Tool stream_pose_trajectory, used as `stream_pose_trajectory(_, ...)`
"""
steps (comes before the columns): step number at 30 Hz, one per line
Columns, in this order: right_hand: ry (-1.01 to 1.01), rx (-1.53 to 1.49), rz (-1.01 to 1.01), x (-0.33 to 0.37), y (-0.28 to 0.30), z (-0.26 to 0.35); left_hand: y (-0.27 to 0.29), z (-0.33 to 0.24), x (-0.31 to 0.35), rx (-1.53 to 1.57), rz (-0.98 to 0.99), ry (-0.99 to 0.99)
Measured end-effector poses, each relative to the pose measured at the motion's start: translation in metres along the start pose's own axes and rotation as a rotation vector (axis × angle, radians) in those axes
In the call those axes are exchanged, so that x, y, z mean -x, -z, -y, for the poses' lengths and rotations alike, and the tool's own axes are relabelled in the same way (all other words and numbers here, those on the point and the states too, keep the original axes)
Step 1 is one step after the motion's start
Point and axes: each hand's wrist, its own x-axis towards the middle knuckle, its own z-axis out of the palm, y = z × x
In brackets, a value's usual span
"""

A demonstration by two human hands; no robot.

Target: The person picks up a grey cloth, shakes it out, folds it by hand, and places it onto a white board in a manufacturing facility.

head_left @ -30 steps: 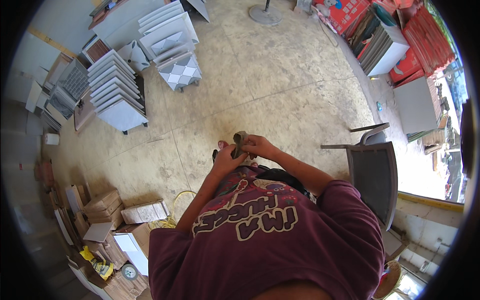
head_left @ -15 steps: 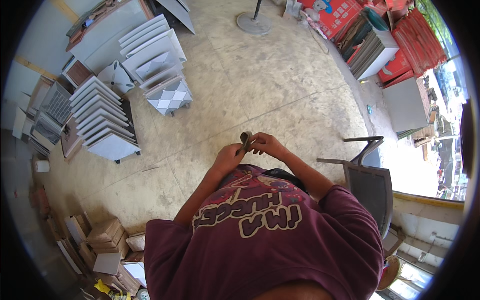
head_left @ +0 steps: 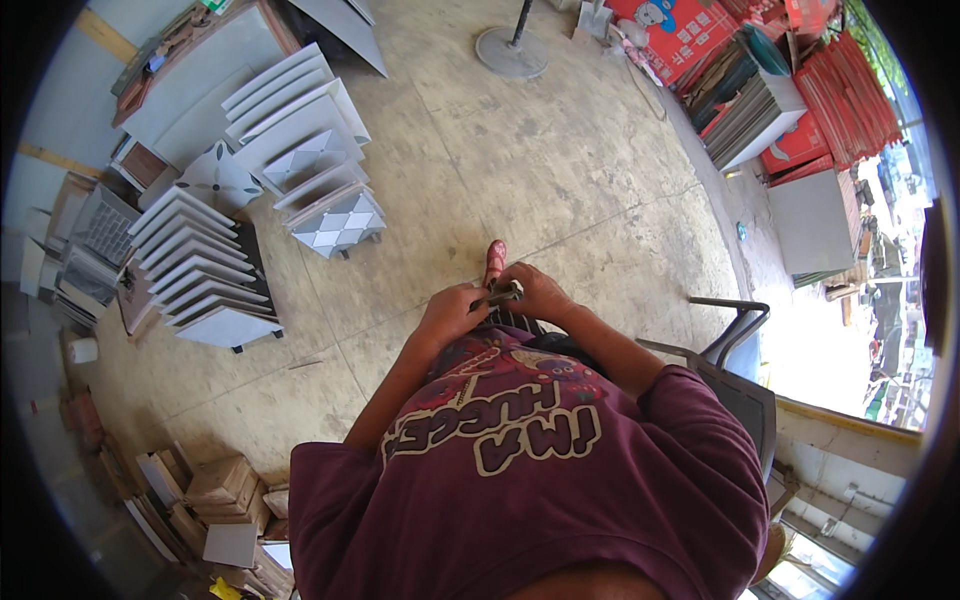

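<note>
In front of my waist, both hands are closed on a small, dull grey-brown thing (head_left: 496, 297) that looks folded or rolled; its kind is too small to make out. My left hand (head_left: 455, 310) pinches its left end. The fingers of my right hand (head_left: 531, 294) bend around its other side and hide part of it. Just beyond the hands, one foot in a red shoe (head_left: 496, 259) shows on the floor.
Display racks of tiles (head_left: 215, 260) and patterned panels (head_left: 335, 222) stand at left. A grey chair (head_left: 735, 410) is close on my right. Cardboard boxes (head_left: 222, 485) lie at lower left. A round pole base (head_left: 512, 53) stands ahead; stacked tiles (head_left: 755, 125) are at far right.
The thing in my hands has tilted from standing up to lying lower and flatter between them. A red-shod foot has come into view beyond my hands, and the floor view has shifted slightly.
</note>
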Motion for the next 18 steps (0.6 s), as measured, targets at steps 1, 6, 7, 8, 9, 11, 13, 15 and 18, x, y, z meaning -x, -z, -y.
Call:
stream_pose_trajectory(1,-0.04,-0.015,0.026,-0.015,0.008,-0.006,0.007,0.001,-0.012,-0.004,-0.003,0.026)
stream_pose_trajectory(6,0.025,-0.056,0.052,-0.094,0.062,-0.023,0.037,0.014,-0.079,0.013,-0.081,0.11)
stream_pose_trajectory(7,0.046,-0.025,0.056,-0.107,0.076,-0.021,0.042,0.015,-0.092,0.015,-0.122,0.117)
stream_pose_trajectory(8,0.067,0.006,0.059,-0.12,0.088,-0.02,0.048,0.016,-0.105,0.016,-0.162,0.125)
stream_pose_trajectory(9,0.061,0.009,0.064,-0.132,0.101,-0.023,0.053,0.016,-0.121,0.007,-0.155,0.134)
stream_pose_trajectory(11,0.052,0.016,0.075,-0.156,0.125,-0.029,0.064,0.017,-0.15,-0.011,-0.142,0.155)
stream_pose_trajectory(13,0.059,0.022,0.048,-0.179,0.137,-0.041,0.067,0.019,-0.175,-0.022,-0.232,0.147)
stream_pose_trajectory(15,0.039,-0.011,0.06,-0.2,0.147,-0.046,0.074,0.022,-0.195,-0.044,-0.252,0.202)
stream_pose_trajectory(18,-0.005,-0.079,0.12,-0.229,0.16,-0.043,0.092,0.027,-0.217,-0.047,-0.235,0.327)
